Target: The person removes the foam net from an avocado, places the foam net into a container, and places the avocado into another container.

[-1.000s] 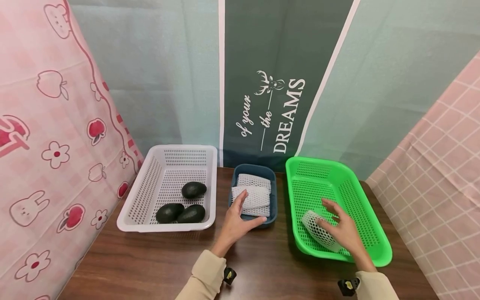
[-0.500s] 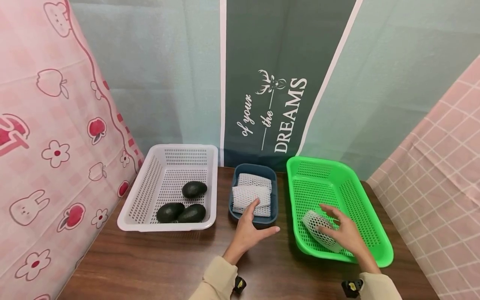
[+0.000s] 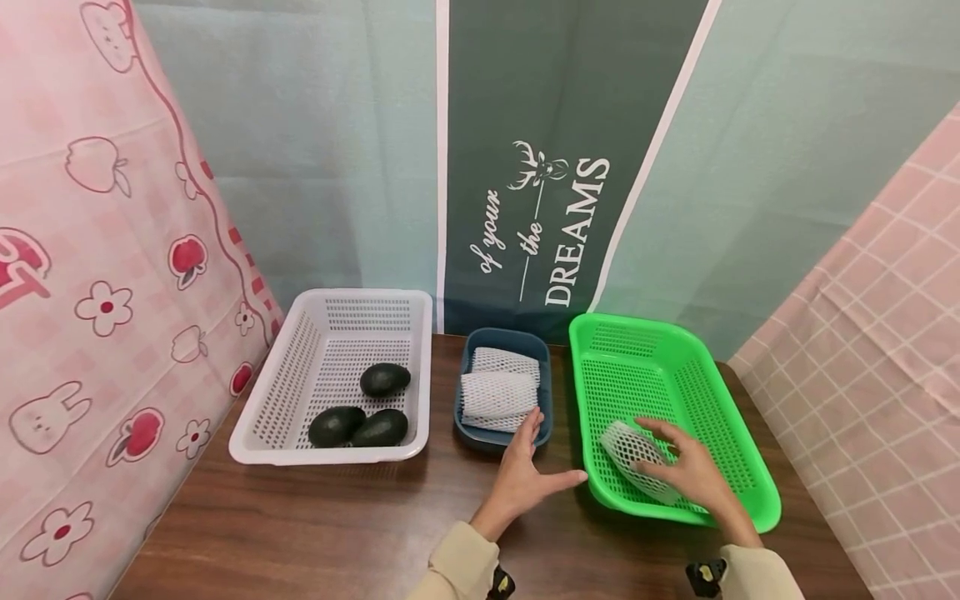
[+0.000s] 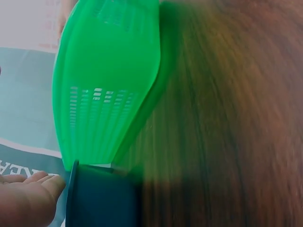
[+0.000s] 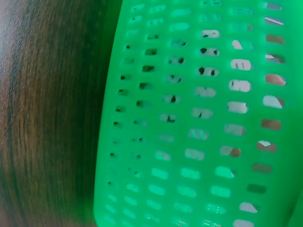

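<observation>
My left hand [image 3: 519, 483] is held over the table just in front of the dark blue box [image 3: 463, 421], its fingers extended and the thumb pointing at the green basket [image 3: 738, 417]. It holds nothing. White foam net sleeves [image 3: 498, 393] lie stacked in that box. Inside the green basket, a white foam net [image 3: 633, 458] lies near the front left, apparently around something dark. My right hand [image 3: 697, 475] is over this net with fingers spread, the thumb across it; whether it touches is unclear. The right wrist view mostly shows the basket's slotted wall [image 5: 189, 104].
On the left, a white slotted basket [image 3: 258, 456] contains 3 dark green avocados [image 3: 385, 380]. All the containers stand on a brown wooden table [image 3: 315, 525]. A printed cloth [image 3: 517, 83] hangs behind, with pink cloths at both sides.
My left hand has moved right and toward me, from over the net sleeves to the front of the blue box. The right hand has stayed nearly in place over the net.
</observation>
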Demonstrator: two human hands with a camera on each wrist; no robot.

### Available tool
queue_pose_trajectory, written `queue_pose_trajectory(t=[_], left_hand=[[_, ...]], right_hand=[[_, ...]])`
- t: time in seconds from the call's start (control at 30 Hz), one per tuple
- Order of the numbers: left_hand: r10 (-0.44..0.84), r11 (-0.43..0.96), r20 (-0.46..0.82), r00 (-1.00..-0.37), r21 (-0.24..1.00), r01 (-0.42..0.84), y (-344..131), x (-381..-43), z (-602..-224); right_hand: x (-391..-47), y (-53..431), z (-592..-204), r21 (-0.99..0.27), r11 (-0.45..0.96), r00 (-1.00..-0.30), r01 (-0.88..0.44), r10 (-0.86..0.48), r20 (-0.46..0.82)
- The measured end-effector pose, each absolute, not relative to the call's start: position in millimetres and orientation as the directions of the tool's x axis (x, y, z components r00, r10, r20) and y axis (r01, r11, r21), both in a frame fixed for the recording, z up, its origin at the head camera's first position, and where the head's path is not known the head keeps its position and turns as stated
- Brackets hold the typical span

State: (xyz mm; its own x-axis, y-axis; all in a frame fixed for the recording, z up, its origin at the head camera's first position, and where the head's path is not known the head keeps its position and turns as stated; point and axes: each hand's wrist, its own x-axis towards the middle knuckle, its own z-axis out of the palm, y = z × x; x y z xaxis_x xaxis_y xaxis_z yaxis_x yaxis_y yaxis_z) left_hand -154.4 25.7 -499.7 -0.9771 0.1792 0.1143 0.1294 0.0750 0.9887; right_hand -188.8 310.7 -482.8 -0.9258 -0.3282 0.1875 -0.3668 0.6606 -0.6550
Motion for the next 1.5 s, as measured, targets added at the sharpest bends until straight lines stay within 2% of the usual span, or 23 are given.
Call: queue_pose_trajectory(t=[0.4, 0.7, 1.2, 1.37, 1.5], left_hand=[[0.194, 0.113, 0.083, -0.978, 0.988, 0.106, 43.0, -147.3, -507.1], [0.265, 0.18, 0.053, -0.963, 0.978, 0.104, 52.4, -146.3, -506.8], [0.348, 0.234, 0.239, -0.907, 0.914, 0.33, 65.3, -156.1, -511.0], [0.375, 0.244, 0.253, -0.892, 0.901, 0.358, 66.7, -161.3, -514.2], [0.382, 0.185, 0.27, -0.884, 0.915, 0.36, 67.4, -165.6, -517.8]], right_hand=[[-189.8, 314.4, -478.5, -0.681, 0.655, -0.931, -0.327, -0.346, 0.115], [-195.1, 322.6, -478.9, -0.696, 0.655, -0.929, -0.294, -0.366, 0.048], [-201.0, 334.2, -486.7, -0.767, 0.615, -0.92, -0.183, -0.382, -0.087], [-202.1, 332.0, -485.7, -0.819, 0.568, -0.9, -0.084, -0.396, -0.182], [-203.6, 330.9, -486.7, -0.849, 0.529, -0.888, -0.014, -0.397, -0.233]])
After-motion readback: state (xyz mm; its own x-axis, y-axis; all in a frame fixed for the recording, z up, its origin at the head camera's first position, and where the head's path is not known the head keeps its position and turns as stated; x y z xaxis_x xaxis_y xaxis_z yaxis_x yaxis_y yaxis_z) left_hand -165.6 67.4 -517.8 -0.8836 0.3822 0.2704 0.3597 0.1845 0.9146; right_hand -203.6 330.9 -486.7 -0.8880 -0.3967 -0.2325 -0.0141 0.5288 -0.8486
